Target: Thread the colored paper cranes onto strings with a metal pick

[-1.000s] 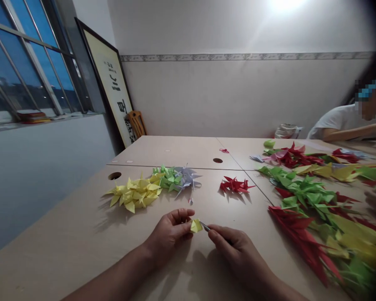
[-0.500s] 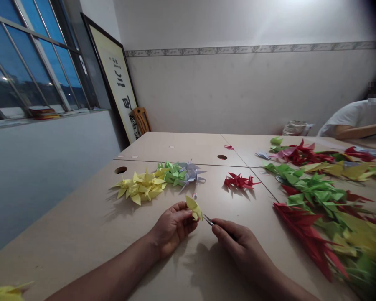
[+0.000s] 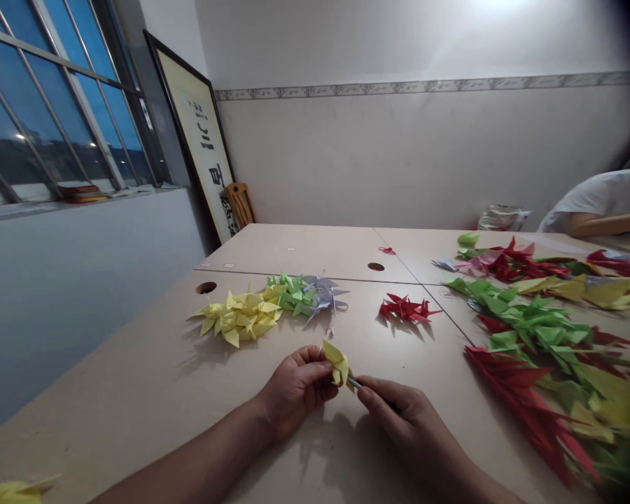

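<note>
Over the table, my left hand (image 3: pixel 302 385) pinches a folded yellow paper piece (image 3: pixel 337 362), which looks like an origami crane, between thumb and fingers. My right hand (image 3: pixel 402 409) is closed around thin metal tweezers (image 3: pixel 353 382). Their tips reach the right side of the yellow paper and are hidden behind or in its folds. Beyond my hands lies a pile of yellow paper cranes (image 3: pixel 241 316), touching green ones (image 3: pixel 295 294) and pale lilac ones (image 3: pixel 325 294). Further right sits a small cluster of red paper cranes (image 3: pixel 407 308).
A large heap of green (image 3: pixel 530 318), red (image 3: pixel 525 406) and yellow folded paper covers the table's right side. More yellow paper (image 3: pixel 10 486) shows at the lower left. Across the table at right sits a person in a white shirt (image 3: pixel 598 196). The tabletop (image 3: pixel 162 413) has round holes.
The tweezers' tips, apart from the yellow paper before, have come up against it. The yellow paper has turned slightly in my left hand. The whole view has shifted a little.
</note>
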`<state>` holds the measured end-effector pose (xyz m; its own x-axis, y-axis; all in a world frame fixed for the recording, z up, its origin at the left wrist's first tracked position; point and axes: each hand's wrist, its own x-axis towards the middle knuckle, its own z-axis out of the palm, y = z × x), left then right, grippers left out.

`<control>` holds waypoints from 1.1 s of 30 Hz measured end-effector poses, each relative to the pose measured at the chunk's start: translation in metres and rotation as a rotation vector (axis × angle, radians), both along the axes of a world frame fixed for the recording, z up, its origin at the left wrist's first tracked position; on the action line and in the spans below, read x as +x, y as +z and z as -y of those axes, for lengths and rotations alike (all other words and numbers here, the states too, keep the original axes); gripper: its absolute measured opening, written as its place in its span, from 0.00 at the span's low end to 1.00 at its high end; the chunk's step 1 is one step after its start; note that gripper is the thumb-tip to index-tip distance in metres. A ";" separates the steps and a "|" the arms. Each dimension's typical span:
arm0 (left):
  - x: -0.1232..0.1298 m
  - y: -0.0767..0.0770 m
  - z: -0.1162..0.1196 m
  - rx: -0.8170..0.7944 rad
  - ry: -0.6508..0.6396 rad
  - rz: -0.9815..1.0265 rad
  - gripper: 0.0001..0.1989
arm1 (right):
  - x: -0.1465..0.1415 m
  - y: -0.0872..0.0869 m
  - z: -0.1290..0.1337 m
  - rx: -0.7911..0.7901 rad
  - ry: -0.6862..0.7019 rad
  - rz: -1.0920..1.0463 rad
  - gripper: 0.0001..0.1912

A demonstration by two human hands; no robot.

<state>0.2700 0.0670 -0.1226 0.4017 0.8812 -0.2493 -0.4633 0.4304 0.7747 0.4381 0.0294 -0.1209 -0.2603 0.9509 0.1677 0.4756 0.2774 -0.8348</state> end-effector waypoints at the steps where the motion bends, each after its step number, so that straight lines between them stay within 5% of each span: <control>1: 0.000 0.000 0.000 0.004 -0.003 -0.003 0.07 | 0.000 -0.001 0.000 0.004 0.002 0.006 0.18; 7: 0.005 -0.006 0.002 0.028 0.025 -0.004 0.10 | -0.001 -0.001 0.000 -0.010 0.009 0.042 0.18; 10: 0.000 -0.004 -0.002 0.165 0.170 -0.145 0.09 | -0.001 0.002 0.001 -0.015 0.004 0.055 0.19; 15: -0.048 0.042 -0.033 0.700 0.588 -0.673 0.07 | 0.002 -0.002 0.001 -0.002 -0.015 0.051 0.19; 18: -0.083 0.074 -0.060 0.818 0.744 -1.144 0.09 | 0.003 -0.006 0.000 0.020 0.004 0.049 0.19; 21: -0.102 0.082 -0.087 0.769 0.622 -1.455 0.08 | 0.002 -0.006 0.000 0.037 0.029 0.036 0.18; 26: -0.109 0.073 -0.111 0.686 0.507 -1.539 0.10 | 0.001 -0.004 0.001 0.048 0.036 0.033 0.17; 29: -0.120 0.087 -0.100 0.734 0.491 -1.552 0.16 | 0.002 -0.003 0.001 0.041 0.033 0.029 0.17; 33: -0.166 0.121 -0.051 0.880 0.341 -1.705 0.19 | 0.001 0.002 0.002 0.019 0.023 0.019 0.18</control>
